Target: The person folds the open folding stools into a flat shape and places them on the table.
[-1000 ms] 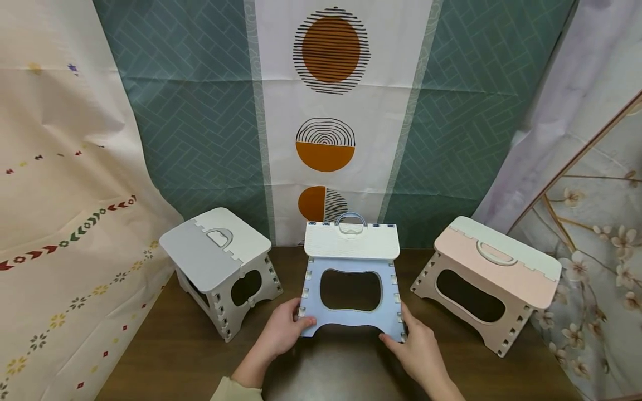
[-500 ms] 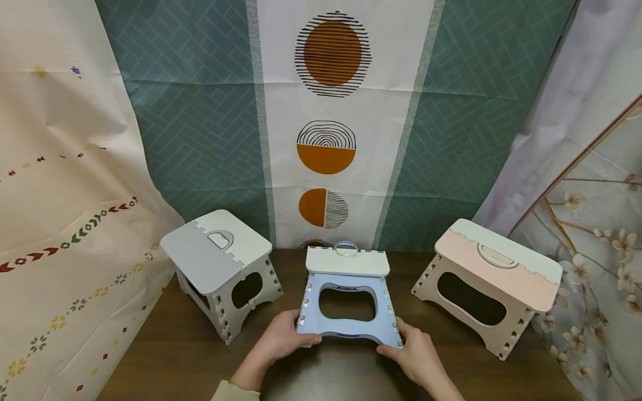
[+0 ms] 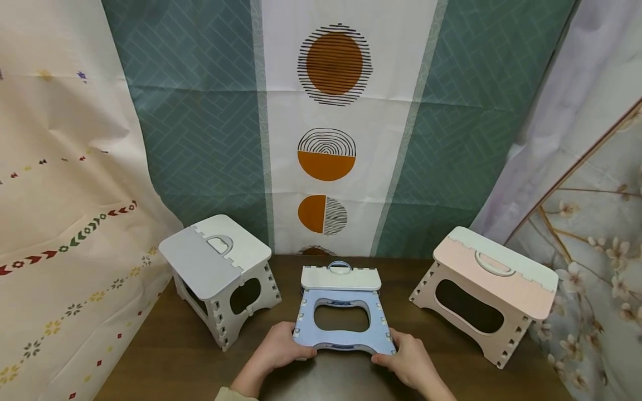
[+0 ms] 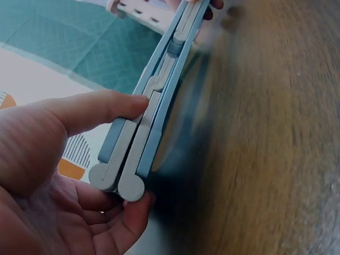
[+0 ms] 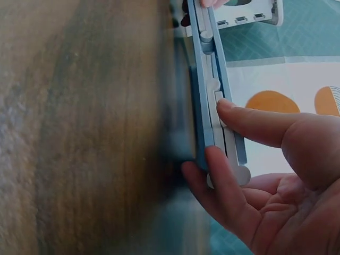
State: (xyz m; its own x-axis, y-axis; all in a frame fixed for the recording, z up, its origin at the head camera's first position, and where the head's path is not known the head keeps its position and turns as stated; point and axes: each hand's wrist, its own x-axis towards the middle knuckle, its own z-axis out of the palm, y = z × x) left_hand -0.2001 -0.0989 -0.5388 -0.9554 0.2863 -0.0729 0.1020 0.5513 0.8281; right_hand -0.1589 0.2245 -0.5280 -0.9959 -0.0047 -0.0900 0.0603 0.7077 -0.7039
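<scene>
A folding stool point(image 3: 341, 337) with a blue panel, a white strip and a small handle at its far end lies folded flat between my hands, in the middle of the head view. My left hand point(image 3: 281, 348) grips its near left corner, and my right hand point(image 3: 410, 361) grips the near right one. Edge-on in the left wrist view, the folded stool point(image 4: 141, 135) shows pressed-together white and blue layers, with thumb and fingers on opposite sides. The right wrist view shows the same hold on the stool's edge point(image 5: 204, 101), just beside the tabletop.
A grey and white folding stool point(image 3: 203, 264) stands unfolded at left. To the right stands a pink and pale green one point(image 3: 516, 281), also unfolded. Both are on the brown wooden table point(image 3: 150, 373). Patterned cloth point(image 3: 200, 139) hangs behind and at the sides.
The blue folding stool has tilted down flatter, its handle end dropping toward the table. Both hands have kept their grip and come slightly lower. The head view has shifted a little.
</scene>
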